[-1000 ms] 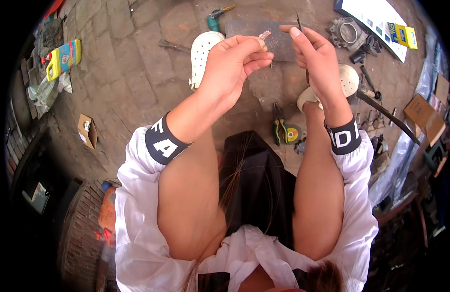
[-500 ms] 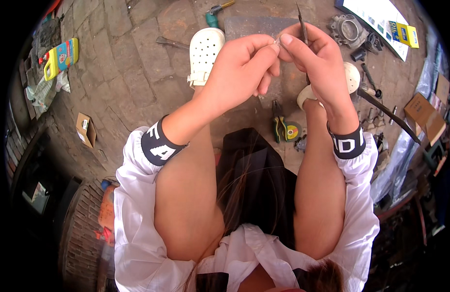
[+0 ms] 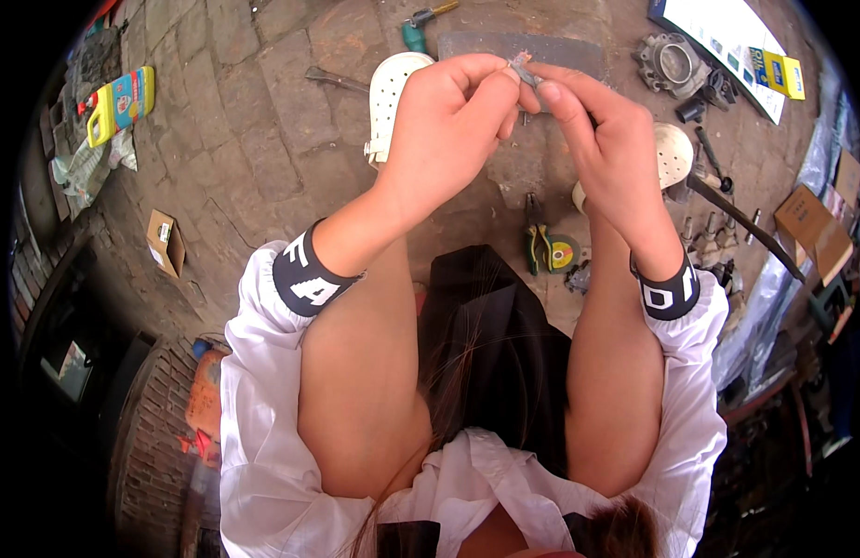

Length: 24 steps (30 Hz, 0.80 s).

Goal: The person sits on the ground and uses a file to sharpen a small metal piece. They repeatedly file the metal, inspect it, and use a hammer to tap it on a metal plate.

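My left hand (image 3: 453, 116) is closed in a pinch, thumb against forefinger, on a tiny pale piece (image 3: 523, 59) too small to name. My right hand (image 3: 606, 130) is closed beside it, with a slim grey pointed tool (image 3: 528, 78) between thumb and forefinger. The tool's tip meets the piece at the left fingertips; most of its length is hidden by the right hand. Both hands are held up above the paved ground, over a dark flat plate (image 3: 467, 43).
Pliers (image 3: 538, 246) and a round disc (image 3: 562, 253) lie between my feet, which wear white clogs (image 3: 393, 93). A metal housing (image 3: 672, 65), a white box (image 3: 727, 42) and a long dark bar (image 3: 751, 223) lie right. A yellow jug (image 3: 123, 104) stands left.
The dark pointed tool, upright in my right hand before, has swung toward my left fingertips. My right hand has turned and its fingers now reach leftward; the left hand has barely moved.
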Motion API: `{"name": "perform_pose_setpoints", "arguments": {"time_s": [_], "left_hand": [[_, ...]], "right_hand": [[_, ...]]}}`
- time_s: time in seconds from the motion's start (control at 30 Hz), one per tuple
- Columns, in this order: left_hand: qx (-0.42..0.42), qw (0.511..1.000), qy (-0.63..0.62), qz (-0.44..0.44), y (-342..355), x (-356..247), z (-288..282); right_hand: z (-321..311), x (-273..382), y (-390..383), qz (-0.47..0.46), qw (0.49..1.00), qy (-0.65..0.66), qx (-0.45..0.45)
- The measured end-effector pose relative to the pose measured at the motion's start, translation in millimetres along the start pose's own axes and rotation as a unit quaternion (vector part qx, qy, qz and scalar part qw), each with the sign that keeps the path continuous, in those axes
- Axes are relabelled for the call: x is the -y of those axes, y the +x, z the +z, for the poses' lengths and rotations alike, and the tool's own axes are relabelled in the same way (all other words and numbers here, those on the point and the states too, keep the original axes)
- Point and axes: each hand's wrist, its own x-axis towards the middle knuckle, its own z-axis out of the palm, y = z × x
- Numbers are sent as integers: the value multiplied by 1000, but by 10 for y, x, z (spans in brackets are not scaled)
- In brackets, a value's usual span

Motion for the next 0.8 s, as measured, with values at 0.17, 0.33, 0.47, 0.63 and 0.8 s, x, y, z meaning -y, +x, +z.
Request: {"name": "perform_pose_setpoints", "arguments": {"time_s": [0.17,0.33,0.47,0.63,0.8], "left_hand": [[-12,999,38,25,17,39,-5],[-38,997,55,40,50,98,-17],[-69,995,54,36,63,116,15],[-76,995,57,4,94,130,-26],[-84,996,21,-19,55,84,-36]], "right_hand": [[43,-59,3,-8,1000,20,-5],[144,-117,7,13,999,32,-12],[231,-149,26,7,998,52,-32],[252,-200,70,3,999,23,-29],[249,-481,187,33,997,-56,-30]]}}
